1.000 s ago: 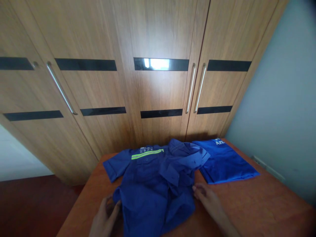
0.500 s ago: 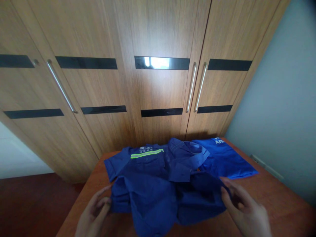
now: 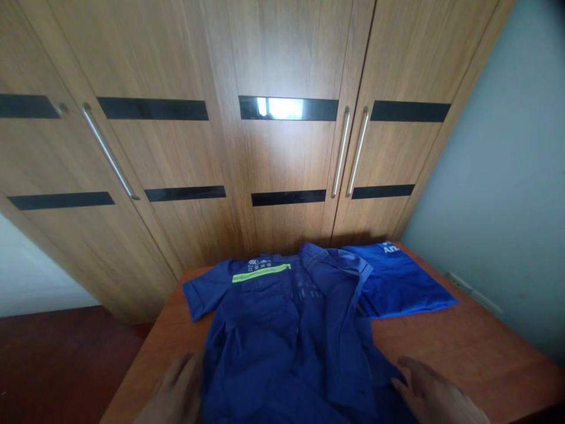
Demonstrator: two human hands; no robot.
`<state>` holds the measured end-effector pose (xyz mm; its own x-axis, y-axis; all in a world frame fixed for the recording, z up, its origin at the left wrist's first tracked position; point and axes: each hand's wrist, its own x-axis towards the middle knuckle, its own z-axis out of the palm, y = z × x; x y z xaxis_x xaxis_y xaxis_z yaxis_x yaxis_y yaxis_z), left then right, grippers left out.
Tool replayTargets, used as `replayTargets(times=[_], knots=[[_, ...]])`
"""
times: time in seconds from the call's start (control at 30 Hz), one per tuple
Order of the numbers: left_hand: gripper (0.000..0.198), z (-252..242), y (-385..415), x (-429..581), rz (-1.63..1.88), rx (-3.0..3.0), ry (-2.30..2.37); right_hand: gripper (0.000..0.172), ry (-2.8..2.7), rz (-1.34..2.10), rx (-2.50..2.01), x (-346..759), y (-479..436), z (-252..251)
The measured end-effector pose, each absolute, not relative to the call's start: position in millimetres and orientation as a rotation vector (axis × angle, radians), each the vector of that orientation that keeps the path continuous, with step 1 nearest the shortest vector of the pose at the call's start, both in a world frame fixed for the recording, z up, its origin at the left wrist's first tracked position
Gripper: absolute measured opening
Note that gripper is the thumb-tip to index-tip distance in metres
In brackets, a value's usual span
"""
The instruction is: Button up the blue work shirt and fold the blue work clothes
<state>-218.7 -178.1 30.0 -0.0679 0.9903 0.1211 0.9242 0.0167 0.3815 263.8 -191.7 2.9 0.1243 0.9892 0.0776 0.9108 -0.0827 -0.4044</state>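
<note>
A navy short-sleeved shirt [image 3: 265, 341] lies spread over the reddish-brown table [image 3: 445, 335], with a yellow-green reflective stripe and white lettering on its chest. Its right front panel is turned back, and its lower part runs out of the bottom of the view. Beside the shirt's left edge is my left hand [image 3: 174, 391], blurred, its fingers not clear enough to read. At the shirt's lower right edge, my right hand [image 3: 430, 391] has its thumb and fingers apart, the thumb near the cloth.
A folded bright blue garment [image 3: 401, 282] with white lettering lies at the table's back right. Behind the table stands a wooden wardrobe [image 3: 286, 153] with metal handles and dark strips. A pale wall [image 3: 498, 194] rises on the right.
The shirt's lower part, bunched and held up between both hands before, now lies lower and stretched toward the bottom edge. Both hands have moved down, and the right fingers have opened.
</note>
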Motion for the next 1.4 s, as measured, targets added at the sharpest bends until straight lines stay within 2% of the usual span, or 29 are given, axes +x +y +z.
replayTargets(times=[0.13, 0.27, 0.43, 0.57, 0.63, 0.77, 0.93, 1.03, 1.1, 1.17, 1.27, 1.33, 1.4], knots=[[0.055, 17.4, -176.7, -202.4, 0.598, 2.305, 1.920, 0.037, -1.877, 0.391, -1.959, 240.1, -176.8, 16.3], [0.055, 5.1, -173.6, -177.1, 0.598, 2.475, 1.888, 0.049, -1.952, 0.399, -2.017, 205.3, -168.8, 4.2], [0.070, 26.7, -170.4, -138.9, 0.724, 2.687, 1.844, 0.057, -2.062, 0.477, -1.991, 177.2, -167.3, -11.8], [0.060, 33.6, -167.0, -120.4, 0.585, 2.875, 1.221, 0.049, -1.897, 0.507, -1.777, 185.5, -162.7, 2.3], [0.051, 27.3, -165.8, -117.3, 0.534, 2.766, 1.171, 0.041, -1.754, 0.433, -1.732, 198.0, -158.9, 16.7], [0.051, 23.6, -161.4, -130.5, 0.610, 2.353, 1.694, 0.039, -1.526, 0.098, -1.752, 231.9, -150.2, 45.0], [0.045, 64.6, -154.1, -175.8, 0.466, 1.887, 2.359, 0.039, -1.501, -0.285, -1.793, 269.5, -141.4, 76.7], [0.043, 85.5, -157.7, -182.1, 0.574, 1.806, 2.591, 0.036, -1.452, -0.340, -1.771, 260.9, -139.5, 95.3], [0.046, 86.9, -162.1, -165.4, 0.721, 1.917, 2.517, 0.032, -1.504, -0.226, -1.657, 235.2, -139.9, 101.2], [0.055, 78.0, -165.9, -134.6, 0.809, 2.168, 2.213, 0.026, -1.656, 0.002, -1.466, 198.9, -141.2, 97.4], [0.082, 52.6, -168.7, -84.0, 0.534, 2.432, 1.664, 0.025, -1.884, 0.441, -1.272, 147.1, -144.1, 74.0], [0.087, 34.5, -169.7, -63.5, 0.324, 2.403, 1.540, 0.028, -1.925, 0.659, -1.256, 126.7, -147.6, 53.7], [0.087, 20.7, -170.8, -59.1, 0.261, 2.344, 1.525, 0.036, -1.931, 0.794, -1.262, 119.6, -153.3, 36.9]])
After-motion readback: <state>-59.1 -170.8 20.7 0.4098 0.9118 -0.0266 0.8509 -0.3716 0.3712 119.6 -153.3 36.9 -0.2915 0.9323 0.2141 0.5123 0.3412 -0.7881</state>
